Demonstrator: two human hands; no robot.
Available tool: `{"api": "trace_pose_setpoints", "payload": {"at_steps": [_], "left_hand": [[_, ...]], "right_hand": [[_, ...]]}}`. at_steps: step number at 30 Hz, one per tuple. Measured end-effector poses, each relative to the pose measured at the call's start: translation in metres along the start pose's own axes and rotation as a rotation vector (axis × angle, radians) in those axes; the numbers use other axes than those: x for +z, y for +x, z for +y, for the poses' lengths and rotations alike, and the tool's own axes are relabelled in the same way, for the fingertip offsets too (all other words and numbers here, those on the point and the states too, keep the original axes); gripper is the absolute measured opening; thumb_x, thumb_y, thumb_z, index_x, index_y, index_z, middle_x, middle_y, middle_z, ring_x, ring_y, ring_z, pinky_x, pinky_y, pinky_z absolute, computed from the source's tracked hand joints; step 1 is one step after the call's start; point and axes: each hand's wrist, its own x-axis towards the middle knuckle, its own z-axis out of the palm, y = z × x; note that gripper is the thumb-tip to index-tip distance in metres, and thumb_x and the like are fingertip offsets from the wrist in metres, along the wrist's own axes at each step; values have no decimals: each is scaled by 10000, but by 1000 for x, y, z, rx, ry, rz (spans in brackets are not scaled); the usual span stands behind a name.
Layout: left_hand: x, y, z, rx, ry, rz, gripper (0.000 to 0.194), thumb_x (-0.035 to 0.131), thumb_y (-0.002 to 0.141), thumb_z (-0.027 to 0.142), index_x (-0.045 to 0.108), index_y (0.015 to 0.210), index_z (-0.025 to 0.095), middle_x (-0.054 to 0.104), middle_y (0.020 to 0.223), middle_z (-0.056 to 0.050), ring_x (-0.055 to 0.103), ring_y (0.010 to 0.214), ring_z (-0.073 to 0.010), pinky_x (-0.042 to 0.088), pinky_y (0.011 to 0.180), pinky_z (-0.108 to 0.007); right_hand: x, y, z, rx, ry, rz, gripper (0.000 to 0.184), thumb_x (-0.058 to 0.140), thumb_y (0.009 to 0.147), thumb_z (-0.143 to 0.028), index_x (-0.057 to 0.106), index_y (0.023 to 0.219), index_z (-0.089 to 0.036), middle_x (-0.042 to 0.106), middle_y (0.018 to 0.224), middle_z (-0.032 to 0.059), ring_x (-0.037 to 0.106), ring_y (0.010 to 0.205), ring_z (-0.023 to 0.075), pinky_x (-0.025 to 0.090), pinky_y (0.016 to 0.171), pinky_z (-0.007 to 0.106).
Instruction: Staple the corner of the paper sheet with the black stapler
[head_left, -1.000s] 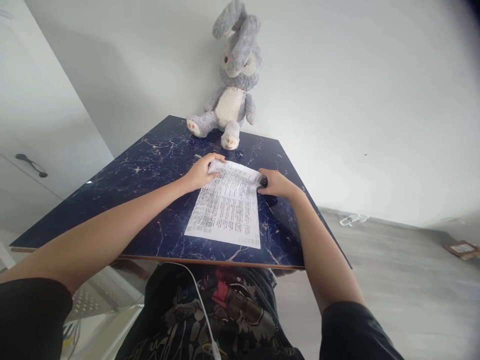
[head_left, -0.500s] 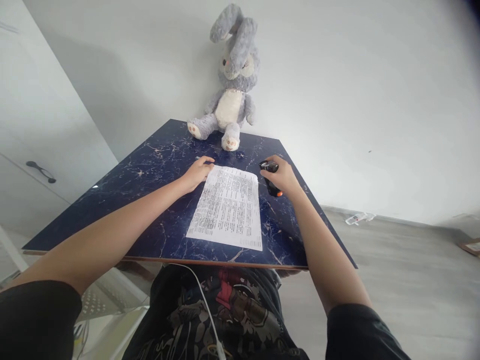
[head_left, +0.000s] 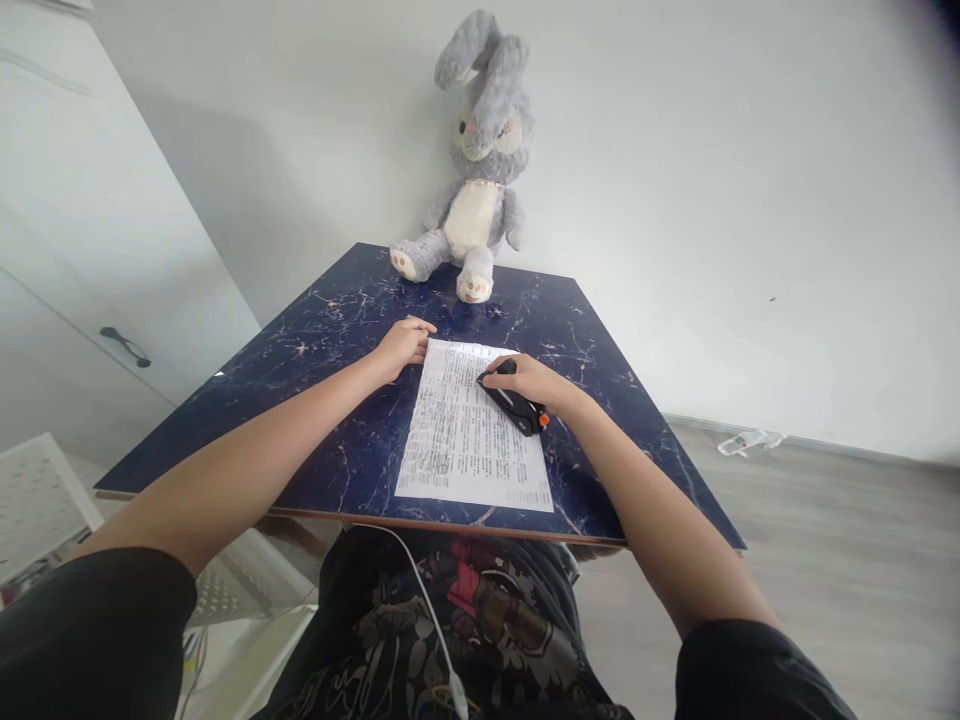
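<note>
A sheet of white paper (head_left: 465, 455) with dense dark print lies flat on the blue marbled table (head_left: 300, 400). My left hand (head_left: 405, 345) rests at its far left corner, fingers stretched out and lying flat at the edge. Over the upper right of the sheet, my right hand (head_left: 529, 380) grips a black hand-sized tool (head_left: 516, 410) with an orange end piece. The tool lies slanted across the print, its orange end toward the lower right. My fingers cover part of its top, and its exact kind is unclear.
A grey plush rabbit (head_left: 480, 210) sits at the table's far edge against the wall. At left stands a white cabinet (head_left: 82, 250) with a dark handle. A white cable (head_left: 420, 590) hangs over my shirt. A clear plastic item (head_left: 750, 441) lies on the floor at right.
My right hand has moved left and nearer to me with the black tool, from the table beside the paper onto the sheet. The left hand stays at the corner; the view has shifted slightly.
</note>
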Motion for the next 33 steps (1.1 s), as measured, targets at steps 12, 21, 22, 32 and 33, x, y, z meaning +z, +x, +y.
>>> {"api": "trace_pose_setpoints", "payload": {"at_steps": [12,21,22,32,33], "left_hand": [[-5,0,-3,343,483,55,115,619,859,111,642,925,203,735,788,-50,710,723,-222,603,788,-398],[-40,25,-14,520,1049,296,316,610,900,196,742,1183,151,594,1395,-228,483,1373,-460,384,1171,-646],[-42,28,-16,498,1065,274,380,594,916,204,716,1271,147,556,1475,-229,451,1420,-458,365,1190,-648],[-39,32,-21,450,1238,121,395,498,948,150,718,1270,209,630,1373,-194,563,1318,-411,445,1111,-622],[-39,31,-20,467,1244,140,383,503,943,146,718,1256,197,620,1344,-203,571,1298,-409,468,1093,-594]], "right_hand": [[-24,-4,7,125,-287,10,289,762,782,-468,670,767,-195,734,882,114,675,771,254,486,640,374],[-44,-6,23,220,-493,31,260,773,750,-429,658,759,-196,715,858,144,647,693,260,460,578,390],[-45,-6,23,227,-496,31,252,762,758,-424,655,746,-197,712,841,142,646,685,259,457,574,388],[-30,-2,14,13,-347,17,212,756,797,-427,760,845,-220,765,938,102,703,842,272,515,712,376],[-28,-2,13,-5,-342,-1,201,769,791,-416,767,852,-225,772,969,101,706,873,278,520,737,379]]}}
